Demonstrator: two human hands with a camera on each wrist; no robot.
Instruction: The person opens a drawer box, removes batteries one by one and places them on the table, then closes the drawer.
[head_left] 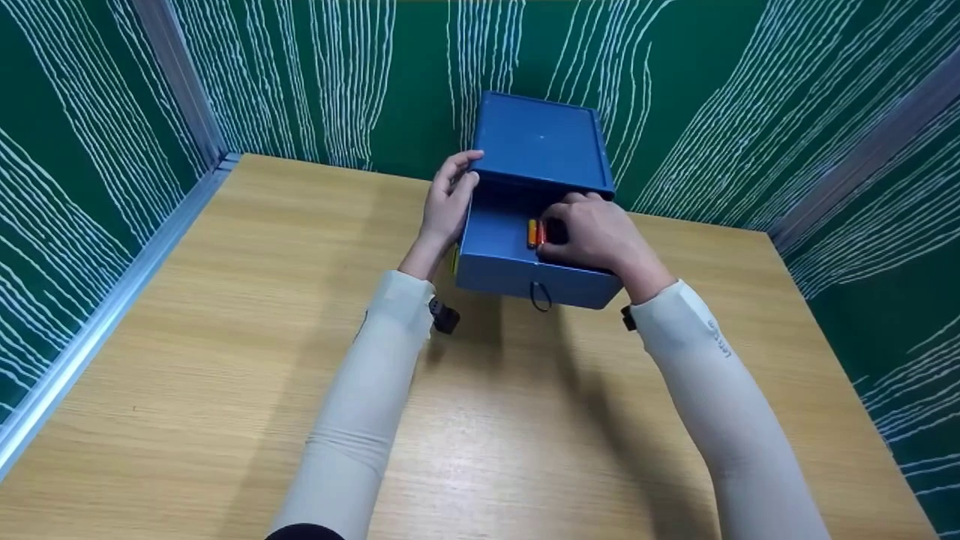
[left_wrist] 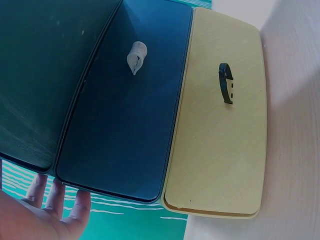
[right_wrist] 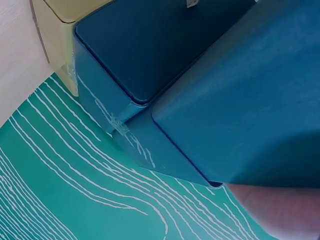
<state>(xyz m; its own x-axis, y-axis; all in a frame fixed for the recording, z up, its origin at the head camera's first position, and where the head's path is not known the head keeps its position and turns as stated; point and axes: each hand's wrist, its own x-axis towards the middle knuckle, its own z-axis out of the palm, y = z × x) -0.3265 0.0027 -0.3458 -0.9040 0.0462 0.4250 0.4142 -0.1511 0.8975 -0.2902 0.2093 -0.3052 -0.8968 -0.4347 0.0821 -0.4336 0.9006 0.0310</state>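
Observation:
A blue drawer unit (head_left: 540, 139) stands at the back of the table with its blue drawer (head_left: 525, 279) pulled out. My left hand (head_left: 448, 202) rests against the unit's left side, fingers extended along its edge. Inside the drawer, my right hand (head_left: 589, 231) curls its thumb and fingers about a red battery (head_left: 541, 233), with an orange battery (head_left: 532, 233) right beside it. Something dark shows between those fingers; whether it is an object or shadow I cannot tell. In the right wrist view the drawer's wall hides most of that hand.
Below the open drawer are a closed blue drawer (left_wrist: 125, 120) with a pale loop and a yellow drawer (left_wrist: 220, 135) with a black loop. The wooden table (head_left: 247, 300) extends toward me. Green walls (head_left: 420, 82) with white lines stand behind and at both sides.

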